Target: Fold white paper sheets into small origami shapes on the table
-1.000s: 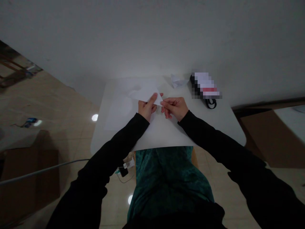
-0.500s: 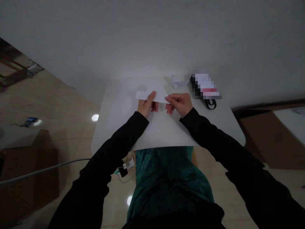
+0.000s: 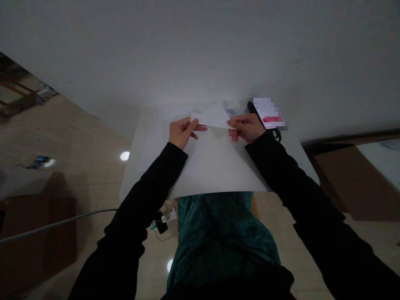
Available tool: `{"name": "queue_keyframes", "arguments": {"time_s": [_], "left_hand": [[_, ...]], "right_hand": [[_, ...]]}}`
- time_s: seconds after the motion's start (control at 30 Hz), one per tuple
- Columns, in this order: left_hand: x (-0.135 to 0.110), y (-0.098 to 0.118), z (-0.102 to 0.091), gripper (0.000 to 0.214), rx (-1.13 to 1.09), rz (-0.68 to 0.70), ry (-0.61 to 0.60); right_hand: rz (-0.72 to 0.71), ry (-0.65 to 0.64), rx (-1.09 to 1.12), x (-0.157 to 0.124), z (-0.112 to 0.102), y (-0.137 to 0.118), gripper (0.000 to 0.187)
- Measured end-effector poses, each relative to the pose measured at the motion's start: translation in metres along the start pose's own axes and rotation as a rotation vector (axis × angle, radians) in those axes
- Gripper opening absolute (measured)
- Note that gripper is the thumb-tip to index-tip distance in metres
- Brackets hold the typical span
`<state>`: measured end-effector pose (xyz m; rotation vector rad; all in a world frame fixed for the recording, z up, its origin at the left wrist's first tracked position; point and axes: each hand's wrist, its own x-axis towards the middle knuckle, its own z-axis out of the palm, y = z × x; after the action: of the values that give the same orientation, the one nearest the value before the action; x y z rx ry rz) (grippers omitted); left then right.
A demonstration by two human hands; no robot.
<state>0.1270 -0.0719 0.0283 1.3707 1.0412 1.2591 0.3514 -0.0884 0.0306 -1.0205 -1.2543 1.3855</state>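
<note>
A folded piece of white paper [image 3: 214, 116], roughly triangular, is stretched between my two hands above the white table [image 3: 218, 166]. My left hand [image 3: 183, 131] pinches its left corner between thumb and fingers. The right corner is pinched by my right hand [image 3: 246, 126]. Just behind the right hand lies another folded white paper [image 3: 233, 109], partly hidden by the held one. White sheets [image 3: 159, 129] lie flat on the table's left side, faint against its surface.
Beyond my right hand, a black item with a strap [image 3: 275, 134] and a blurred white-and-red face lies near the wall [image 3: 200, 50]. Cardboard boxes [image 3: 362, 179] stand on the floor at both sides. A grey cable [image 3: 62, 223] runs in from the left, and a phone [image 3: 161, 223] lies below.
Both hands have shifted: the right one moved right, and the left one moved left to the paper's left corner. The paper moved right with them and now partly covers the other folded paper.
</note>
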Motion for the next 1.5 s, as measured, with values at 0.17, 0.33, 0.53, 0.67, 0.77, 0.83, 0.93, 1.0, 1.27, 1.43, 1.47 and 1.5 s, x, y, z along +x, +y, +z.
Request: {"name": "queue_keyframes", "arguments": {"time_s": [0.17,0.33,0.53,0.67,0.77,0.83,0.93,1.0,1.27,1.43,1.47,1.5], "left_hand": [[0.001,-0.005,-0.001,0.039,-0.01,0.036,0.002],[0.004,-0.012,-0.002,0.05,0.022,0.101,0.039],[0.004,-0.012,-0.001,0.051,0.012,0.111,0.035],[0.003,-0.013,0.001,0.05,-0.003,0.122,0.109],[0.004,-0.015,0.001,0.049,0.016,0.097,0.152],[0.005,-0.017,0.0,0.044,0.036,0.072,0.137],[0.008,-0.017,-0.003,0.038,0.062,0.053,0.106],[0.01,-0.016,-0.005,0.038,0.08,0.047,0.065],[0.011,-0.013,-0.014,0.048,0.158,0.058,-0.168],[0.011,-0.015,-0.011,0.037,0.132,0.068,-0.165],[0.01,-0.014,-0.011,0.037,0.132,0.061,-0.155],[0.01,-0.013,-0.011,0.036,0.131,0.058,-0.141]], "right_hand": [[-0.054,0.059,0.027,-0.001,0.002,0.0,0.03],[0.02,0.084,0.072,-0.001,0.008,-0.002,0.027],[0.074,0.136,0.131,0.001,0.007,0.0,0.026],[0.006,0.107,0.092,-0.001,0.008,0.0,0.033],[-0.068,0.053,-0.015,-0.004,0.01,-0.003,0.037],[-0.109,0.035,-0.081,-0.006,0.011,-0.005,0.037],[-0.162,0.04,-0.15,-0.007,0.012,-0.006,0.035],[-0.191,0.045,-0.18,-0.007,0.011,-0.005,0.034],[-0.202,0.014,-0.229,-0.005,0.005,-0.003,0.033],[-0.193,0.025,-0.24,-0.006,0.006,-0.005,0.031],[-0.197,0.027,-0.242,-0.006,0.007,-0.005,0.031],[-0.203,0.031,-0.241,-0.006,0.008,-0.005,0.031]]}}
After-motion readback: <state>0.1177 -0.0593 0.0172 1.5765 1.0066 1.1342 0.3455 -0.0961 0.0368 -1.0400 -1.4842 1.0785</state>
